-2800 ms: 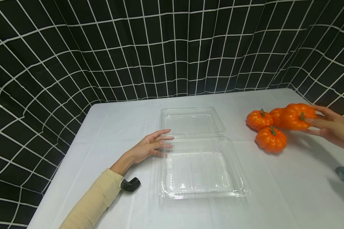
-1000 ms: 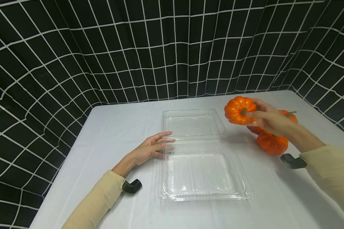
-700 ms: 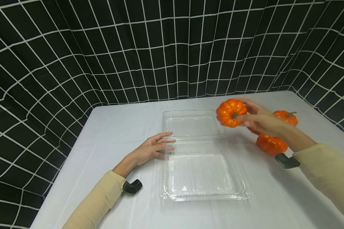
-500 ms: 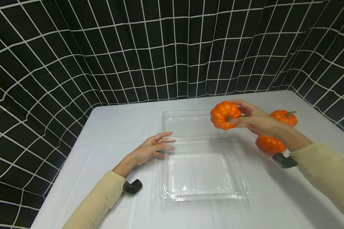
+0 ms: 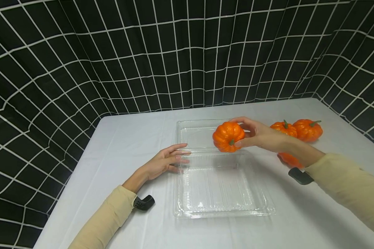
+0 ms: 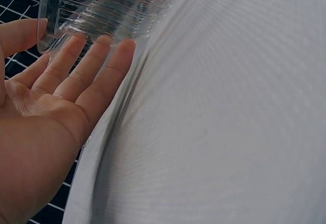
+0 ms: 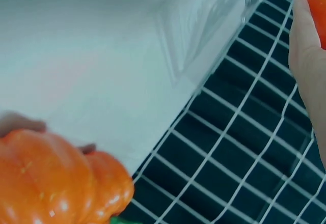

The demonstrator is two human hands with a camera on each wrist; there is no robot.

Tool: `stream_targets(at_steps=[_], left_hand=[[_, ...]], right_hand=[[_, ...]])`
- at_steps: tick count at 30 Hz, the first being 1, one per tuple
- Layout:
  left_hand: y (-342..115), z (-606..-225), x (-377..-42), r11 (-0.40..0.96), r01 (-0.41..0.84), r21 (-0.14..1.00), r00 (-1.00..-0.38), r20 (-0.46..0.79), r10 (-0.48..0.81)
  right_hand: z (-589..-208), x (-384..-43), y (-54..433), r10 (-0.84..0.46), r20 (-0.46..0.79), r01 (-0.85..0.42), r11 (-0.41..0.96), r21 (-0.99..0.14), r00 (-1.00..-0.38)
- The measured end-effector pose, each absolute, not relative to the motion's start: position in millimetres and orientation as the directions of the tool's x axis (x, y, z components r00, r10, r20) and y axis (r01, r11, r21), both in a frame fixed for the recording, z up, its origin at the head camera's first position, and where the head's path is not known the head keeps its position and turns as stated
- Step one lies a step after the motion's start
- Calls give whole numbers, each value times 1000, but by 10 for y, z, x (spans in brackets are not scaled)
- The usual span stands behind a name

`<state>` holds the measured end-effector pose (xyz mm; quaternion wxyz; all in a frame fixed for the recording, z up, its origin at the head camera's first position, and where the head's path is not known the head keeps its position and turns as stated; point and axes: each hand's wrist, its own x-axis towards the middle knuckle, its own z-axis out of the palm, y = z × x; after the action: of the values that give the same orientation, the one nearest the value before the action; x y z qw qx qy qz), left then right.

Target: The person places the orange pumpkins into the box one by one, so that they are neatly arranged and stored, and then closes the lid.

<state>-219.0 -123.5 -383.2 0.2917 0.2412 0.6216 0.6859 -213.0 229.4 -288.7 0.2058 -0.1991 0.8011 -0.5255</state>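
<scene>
My right hand grips a small orange pumpkin with a green stem between thumb and fingers. It holds the pumpkin over the hinge of a clear plastic clamshell container, overlapping the raised-edge lid half behind. At the container's left side my left hand rests with fingers loosely extended. In the left wrist view, that hand's fingertips touch the clear plastic wall and its thumb lies near the rim. The right wrist view catches the held pumpkin only at its upper right edge.
On the right of the white-covered table sit three more pumpkins: one at the far right, a pumpkin beside it, and a front pumpkin partly hidden by the right forearm. A black curtain with white grid lines surrounds the table.
My right hand has carried the pumpkin from the group at the right leftward, then lower, over the container. My left hand has stayed at the container's left side.
</scene>
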Motion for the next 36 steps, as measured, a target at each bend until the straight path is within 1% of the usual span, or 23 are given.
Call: stream_targets(at_steps=[7, 18, 25, 30, 36], left_hand=[[-1235, -3837, -2192, -61, -103, 993, -713, -32, 700], [-1233, -3844, -2196, -88, -98, 991, -699, -6, 716], [-1231, -3837, -2193, -66, -110, 992, -711, -33, 702], [-1224, -3843, -2199, -55, -110, 992, -712, -40, 701], [-1222, -3850, -2201, -62, -107, 992, -713, -33, 701]], right_hand=[[-2888, -2093, 2066, -570, -160, -105, 404, -909, -806], [-2970, -1998, 1689, -628, -152, -157, 408, -900, -763], [-3022, -1910, 1541, -632, -73, -233, 386, -893, -771], [-3051, -1842, 1499, -605, -79, -248, 438, -864, -793], [-3095, -1788, 1466, -593, -83, -263, 473, -841, -801]])
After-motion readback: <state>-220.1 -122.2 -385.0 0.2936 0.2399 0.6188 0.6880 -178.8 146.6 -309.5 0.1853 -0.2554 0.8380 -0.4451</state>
